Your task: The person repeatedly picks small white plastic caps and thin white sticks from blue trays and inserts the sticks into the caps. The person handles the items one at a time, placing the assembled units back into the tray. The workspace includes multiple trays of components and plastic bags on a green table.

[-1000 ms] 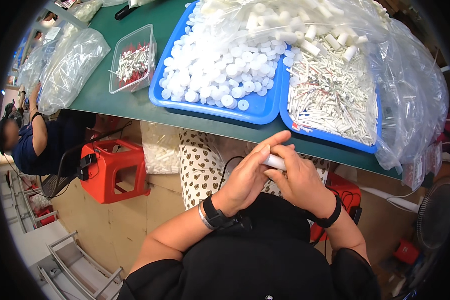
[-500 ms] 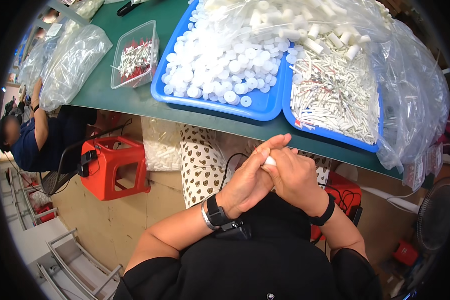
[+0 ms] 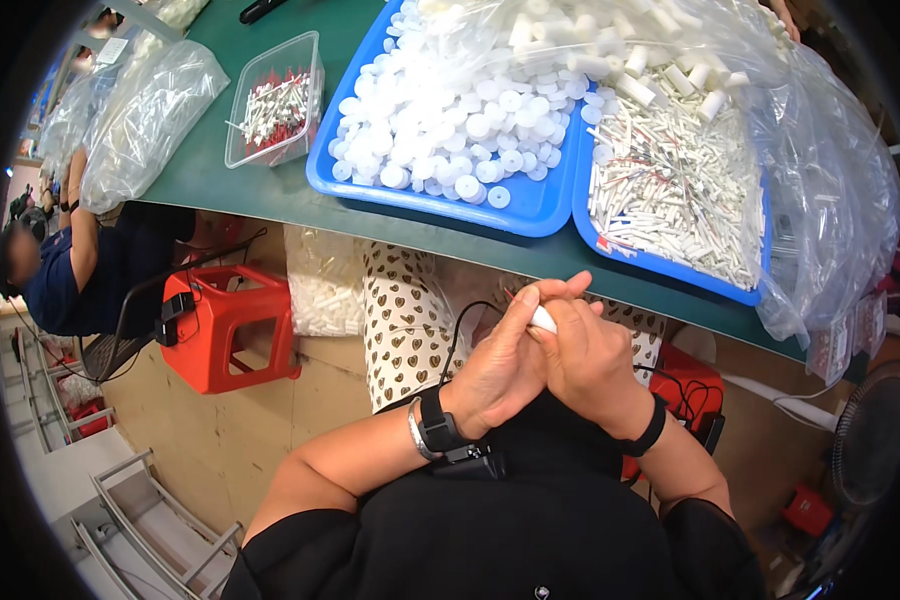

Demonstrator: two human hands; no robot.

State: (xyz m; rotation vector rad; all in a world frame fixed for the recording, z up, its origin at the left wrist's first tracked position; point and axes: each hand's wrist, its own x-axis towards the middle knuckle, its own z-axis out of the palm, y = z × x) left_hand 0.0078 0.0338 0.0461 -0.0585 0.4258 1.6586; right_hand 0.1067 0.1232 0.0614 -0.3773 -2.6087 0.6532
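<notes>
The left hand (image 3: 500, 372) and right hand (image 3: 592, 358) are together, near the green table (image 3: 232, 186). The right is closed around a white tube (image 3: 544, 319); I can't tell if the left grips it too. A second ago more tube showed; now just its end peeks out, so hands hide most of it.

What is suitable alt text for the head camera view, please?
A person's bare left hand and right hand together hold a mostly hidden white piece, beside a green table bearing two blue plastic trays of small white parts.
</notes>
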